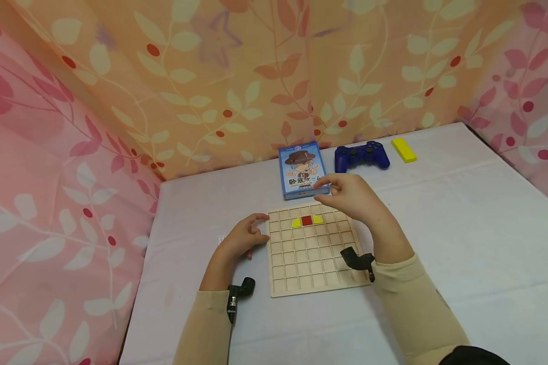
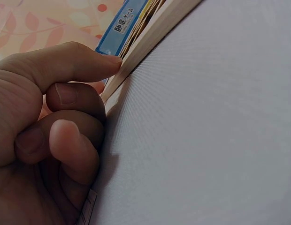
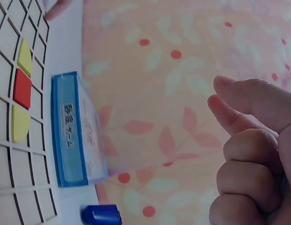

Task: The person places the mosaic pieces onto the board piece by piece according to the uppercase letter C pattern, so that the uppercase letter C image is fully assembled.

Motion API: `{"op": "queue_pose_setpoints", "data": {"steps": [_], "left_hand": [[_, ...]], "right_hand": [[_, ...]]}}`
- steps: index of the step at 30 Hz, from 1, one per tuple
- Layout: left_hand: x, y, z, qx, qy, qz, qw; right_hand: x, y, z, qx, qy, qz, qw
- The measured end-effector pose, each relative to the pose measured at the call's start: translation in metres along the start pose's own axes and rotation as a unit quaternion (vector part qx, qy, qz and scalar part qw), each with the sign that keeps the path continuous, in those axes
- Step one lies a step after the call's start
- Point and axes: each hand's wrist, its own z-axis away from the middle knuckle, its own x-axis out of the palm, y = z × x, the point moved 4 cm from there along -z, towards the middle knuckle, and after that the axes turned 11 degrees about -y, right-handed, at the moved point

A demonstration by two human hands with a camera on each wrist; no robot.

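Note:
A wooden grid board [image 1: 301,274] lies on the white-covered table. In one of its far rows a red square piece [image 1: 306,220] sits between two yellow pieces, the left one [image 1: 296,222] and the right one [image 1: 318,219]. My left hand [image 1: 242,237] touches the board's left edge with index finger and thumb spread apart; the left wrist view shows other fingers folded in. Raised over the board's far right part, my right hand [image 1: 349,197] has thumb and index finger apart with nothing between them. Its remaining fingers curl inward in the right wrist view.
Behind the board is a blue game box [image 1: 301,172] with a cartoon figure. To its right lie a dark blue game controller [image 1: 362,156] and a yellow block [image 1: 404,149]. Part of a printed paper [image 1: 221,239] shows beside the left hand. Floral curtains [image 1: 187,91] border the table.

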Motion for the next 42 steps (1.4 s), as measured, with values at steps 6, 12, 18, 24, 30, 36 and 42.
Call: {"op": "queue_pose_setpoints", "data": {"steps": [6, 12, 18, 24, 30, 36, 42], "left_hand": [[0.0, -0.002, 0.001, 0.002, 0.001, -0.001, 1.0], [0.002, -0.003, 0.0, 0.004, -0.003, 0.004, 1.0], [0.003, -0.003, 0.0, 0.004, 0.001, -0.003, 1.0], [0.002, -0.001, 0.0, 0.003, 0.001, -0.002, 1.0], [0.001, 0.001, 0.001, 0.005, 0.002, -0.005, 1.0], [0.001, 0.0, 0.002, -0.001, 0.006, -0.009, 0.9999], [0.001, 0.0, 0.002, 0.004, 0.005, -0.011, 0.9999]], "right_hand": [[-0.014, 0.012, 0.011, 0.017, 0.021, -0.015, 1.0], [-0.03, 0.033, 0.02, 0.035, 0.054, -0.015, 0.998], [-0.047, 0.056, 0.03, 0.059, 0.075, -0.007, 0.995], [-0.062, 0.074, 0.04, 0.097, 0.09, -0.004, 0.991], [-0.071, 0.094, 0.044, 0.112, 0.083, -0.003, 0.99], [-0.072, 0.122, 0.044, 0.139, 0.067, 0.002, 0.988], [-0.061, 0.148, 0.04, 0.154, 0.007, -0.014, 0.988]]}}
